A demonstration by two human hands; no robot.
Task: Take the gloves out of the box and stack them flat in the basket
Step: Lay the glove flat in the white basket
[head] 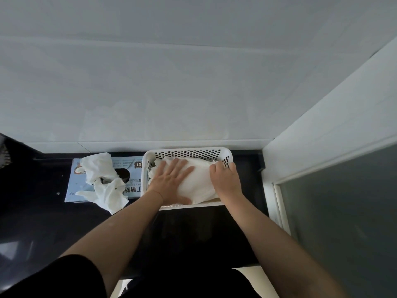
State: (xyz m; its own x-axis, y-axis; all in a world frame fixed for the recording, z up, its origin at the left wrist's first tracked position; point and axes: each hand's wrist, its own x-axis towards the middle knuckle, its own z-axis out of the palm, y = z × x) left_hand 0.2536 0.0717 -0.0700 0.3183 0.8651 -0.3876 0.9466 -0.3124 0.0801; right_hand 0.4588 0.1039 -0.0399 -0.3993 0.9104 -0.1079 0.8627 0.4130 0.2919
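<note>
A white perforated basket (pixel 189 151) stands on the black counter against the wall, holding a stack of white gloves (pixel 200 181). My left hand (pixel 171 182) lies flat on the stack with straight, spread fingers, pressing it down. My right hand (pixel 225 179) is at the stack's right end with fingers curled over the glove edge near the basket's right wall. Left of the basket lies the light blue glove box (pixel 75 186), its dark oval opening up. Loose white gloves (pixel 103 179) spill out of it and drape over its front.
The black counter (pixel 43 211) runs left and toward me. A white tiled wall (pixel 193 82) rises behind the basket. A white frame with a dark glass panel (pixel 343 211) closes off the right side. A dark object sits at the far left edge.
</note>
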